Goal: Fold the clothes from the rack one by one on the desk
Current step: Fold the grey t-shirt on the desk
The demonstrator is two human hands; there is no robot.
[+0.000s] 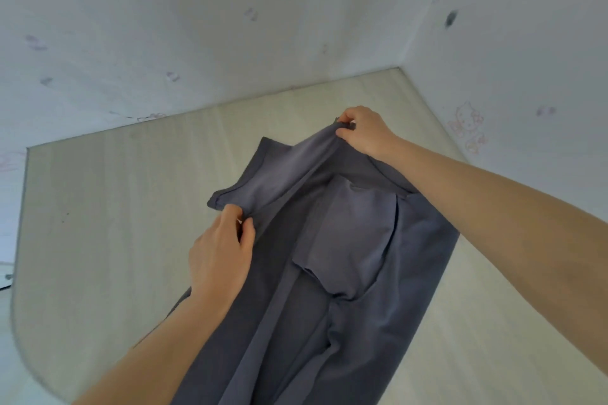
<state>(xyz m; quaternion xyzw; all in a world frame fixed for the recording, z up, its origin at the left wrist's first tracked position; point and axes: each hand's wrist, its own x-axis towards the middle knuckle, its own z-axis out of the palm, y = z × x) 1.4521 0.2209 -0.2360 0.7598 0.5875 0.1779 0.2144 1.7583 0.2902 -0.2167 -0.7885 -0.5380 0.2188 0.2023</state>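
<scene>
A dark grey garment (355,273) lies lengthwise on the pale wooden desk (131,194), running from the near edge toward the far corner. A lighter inner pocket panel shows near its middle. My left hand (220,256) pinches the garment's left edge just below a loose flap. My right hand (363,131) pinches the far top edge and holds it raised off the desk. The cloth stretches in a ridge between the two hands.
White walls (197,26) with faint stickers close the desk at the back and on the right, meeting in a corner at the far right. The desk's left edge is rounded at the near left. The rack is out of view.
</scene>
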